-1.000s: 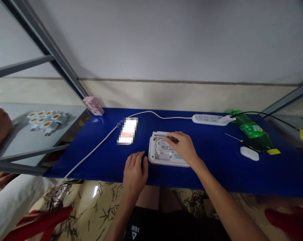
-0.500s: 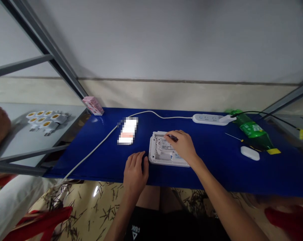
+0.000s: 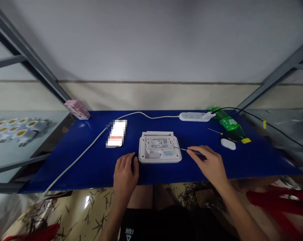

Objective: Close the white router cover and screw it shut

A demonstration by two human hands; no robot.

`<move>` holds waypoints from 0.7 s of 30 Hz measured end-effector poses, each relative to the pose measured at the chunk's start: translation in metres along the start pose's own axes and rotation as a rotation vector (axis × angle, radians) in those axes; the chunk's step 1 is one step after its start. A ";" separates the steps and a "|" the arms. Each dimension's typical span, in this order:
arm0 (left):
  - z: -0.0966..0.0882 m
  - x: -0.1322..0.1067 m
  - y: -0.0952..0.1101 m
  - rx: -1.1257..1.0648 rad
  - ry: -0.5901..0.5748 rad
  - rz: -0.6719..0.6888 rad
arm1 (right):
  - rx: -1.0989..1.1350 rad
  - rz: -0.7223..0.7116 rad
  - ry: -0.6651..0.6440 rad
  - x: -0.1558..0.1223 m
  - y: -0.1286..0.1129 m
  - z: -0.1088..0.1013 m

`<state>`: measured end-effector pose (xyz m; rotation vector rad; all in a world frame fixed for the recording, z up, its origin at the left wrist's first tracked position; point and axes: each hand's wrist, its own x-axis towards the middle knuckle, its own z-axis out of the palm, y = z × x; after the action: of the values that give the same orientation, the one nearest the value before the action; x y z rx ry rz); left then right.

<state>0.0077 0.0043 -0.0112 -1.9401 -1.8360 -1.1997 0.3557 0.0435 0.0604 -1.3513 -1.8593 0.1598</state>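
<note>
The right hand (image 3: pixel 208 164) has drawn back off the white router (image 3: pixel 159 147) — its grip is now closed on a small screwdriver (image 3: pixel 193 151), the thin shaft reaching left, tip just at the router's right edge. The router lies bottom-up mid-table on the blue table (image 3: pixel 73 164). The left hand (image 3: pixel 125 170) sits curled against the router's near left corner; whether that grip holds anything, I cannot tell. Farther right lie a green bottle (image 3: pixel 229 125) on its side and a white oval case (image 3: pixel 228 144); a white power strip (image 3: pixel 194 116) runs along the far edge, and a pixelated white rectangle (image 3: pixel 116 133) lies left.
</note>
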 end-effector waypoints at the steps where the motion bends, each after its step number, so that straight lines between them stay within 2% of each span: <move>1: 0.000 0.000 -0.001 -0.004 -0.005 0.001 | -0.010 0.007 0.001 -0.006 0.002 -0.005; 4: 0.002 -0.001 -0.002 -0.015 -0.020 -0.008 | -0.027 0.012 -0.028 -0.018 0.005 -0.010; 9: 0.003 0.000 -0.004 -0.006 -0.012 0.000 | -0.040 0.052 0.016 -0.032 0.002 -0.005; 13: 0.003 0.000 -0.005 0.004 -0.014 0.019 | -0.032 0.098 -0.001 -0.041 0.003 -0.004; 17: 0.003 0.000 -0.006 0.008 -0.024 0.028 | -0.040 0.108 -0.015 -0.044 0.005 -0.005; 21: 0.003 -0.001 -0.006 -0.004 -0.035 0.009 | -0.059 0.098 0.025 -0.040 0.002 -0.004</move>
<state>0.0034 0.0068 -0.0160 -1.9813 -1.8409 -1.1749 0.3639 0.0089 0.0408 -1.4793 -1.7909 0.1390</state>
